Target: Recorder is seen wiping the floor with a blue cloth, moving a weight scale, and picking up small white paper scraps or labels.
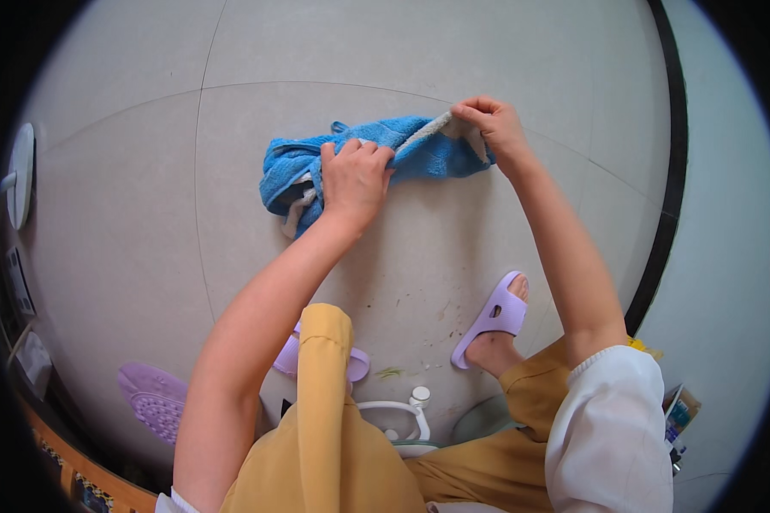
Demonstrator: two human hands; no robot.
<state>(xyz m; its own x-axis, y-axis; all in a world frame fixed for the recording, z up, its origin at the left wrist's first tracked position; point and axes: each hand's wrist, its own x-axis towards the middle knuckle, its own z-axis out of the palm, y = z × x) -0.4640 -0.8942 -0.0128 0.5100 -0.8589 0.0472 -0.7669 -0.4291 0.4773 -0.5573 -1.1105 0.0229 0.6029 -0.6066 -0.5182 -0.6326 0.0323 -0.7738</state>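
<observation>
A blue towelling cloth (391, 131) with pale fleecy patches is stretched out sideways between my hands. My left hand (356, 176) presses down around its middle, gripping the bunched fabric with curled fingers. To the right, my right hand (487, 122) pinches a pale-edged corner between thumb and fingers. Its left end lies rumpled in folds, with a dark opening among them. A small blue loop sticks up from the upper edge. Whether the cloth touches the floor along its whole length I cannot tell.
Grey tiles (263, 269) make up the floor, with crumbs and green scraps near my feet. I wear purple slippers (491, 317). A white tubular frame (417, 410) stands between my legs. At left lie a purple nubbed mat (154, 401) and a round white base (20, 176). A dark skirting (664, 243) borders the right wall.
</observation>
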